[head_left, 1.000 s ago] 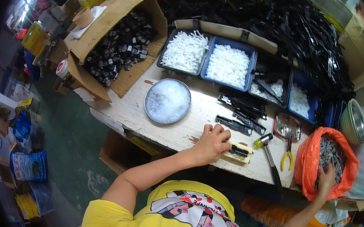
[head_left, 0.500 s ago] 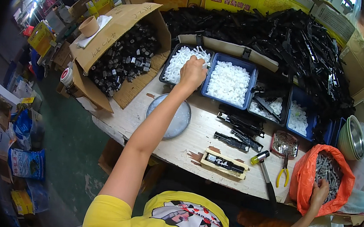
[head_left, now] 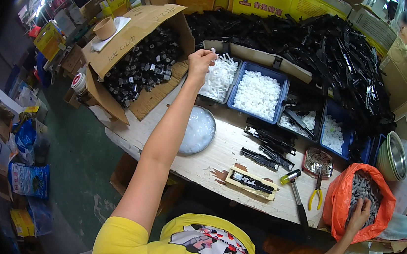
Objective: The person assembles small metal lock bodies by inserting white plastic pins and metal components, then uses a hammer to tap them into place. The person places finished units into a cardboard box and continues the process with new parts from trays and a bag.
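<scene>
My left hand is raised at the left edge of a dark tray of white plastic pegs. Its fingers pinch a small white plastic peg. At the right, my right hand reaches into an orange plastic bag, its fingers apart over many small grey parts. A pale holder with a black and silver assembly in it lies near the table's front edge. Beside it are a hammer with a yellow face and yellow-handled pliers.
Blue bins of white parts line the middle, backed by a heap of black parts. A cardboard box of black pieces stands left. A round dish of pale, translucent stuff, black mechanisms, a red tray and bowls are on the table.
My left hand has come up out of the pegs and shifted left, with a white peg in its fingers. My right hand has moved slightly within the orange bag.
</scene>
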`<state>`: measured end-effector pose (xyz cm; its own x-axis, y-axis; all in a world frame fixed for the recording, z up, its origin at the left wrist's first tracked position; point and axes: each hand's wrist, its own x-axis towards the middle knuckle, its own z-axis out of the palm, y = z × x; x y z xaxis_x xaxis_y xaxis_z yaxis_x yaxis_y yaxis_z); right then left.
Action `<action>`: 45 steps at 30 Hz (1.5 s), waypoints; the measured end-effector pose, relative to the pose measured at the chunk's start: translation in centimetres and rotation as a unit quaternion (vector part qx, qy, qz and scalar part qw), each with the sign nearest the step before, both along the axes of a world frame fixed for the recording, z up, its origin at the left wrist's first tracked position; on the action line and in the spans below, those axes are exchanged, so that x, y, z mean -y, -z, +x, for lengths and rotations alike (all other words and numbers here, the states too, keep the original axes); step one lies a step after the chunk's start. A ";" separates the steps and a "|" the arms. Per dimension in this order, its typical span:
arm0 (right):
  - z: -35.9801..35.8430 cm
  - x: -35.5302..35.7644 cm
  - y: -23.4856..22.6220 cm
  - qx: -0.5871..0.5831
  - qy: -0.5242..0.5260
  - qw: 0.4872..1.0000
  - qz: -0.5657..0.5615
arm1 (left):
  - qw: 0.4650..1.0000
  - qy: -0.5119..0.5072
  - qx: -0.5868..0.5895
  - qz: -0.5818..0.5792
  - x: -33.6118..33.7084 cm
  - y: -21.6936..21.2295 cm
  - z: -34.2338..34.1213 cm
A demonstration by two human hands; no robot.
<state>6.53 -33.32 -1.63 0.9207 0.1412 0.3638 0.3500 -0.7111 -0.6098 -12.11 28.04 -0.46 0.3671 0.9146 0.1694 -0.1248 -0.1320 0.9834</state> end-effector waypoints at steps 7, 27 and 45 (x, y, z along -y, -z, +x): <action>0.1 -0.3 0.2 0.008 -0.018 0.999 -0.038 | 0.995 0.065 -0.010 -0.079 -0.2 -0.9 -2.8; -4.2 -6.1 -2.5 0.039 -0.090 0.992 -0.077 | 0.861 -0.033 -0.356 0.361 9.1 4.8 -17.4; -16.0 -18.6 -1.7 0.027 -0.378 0.925 -0.012 | 0.961 0.224 -0.017 -0.159 18.4 0.7 -13.8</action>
<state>-9.45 -14.72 0.08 0.5366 0.7460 0.3944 0.7819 -0.2638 -0.5648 -25.92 9.68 -1.16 0.7372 0.6665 -0.1112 -0.0662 0.2350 0.9697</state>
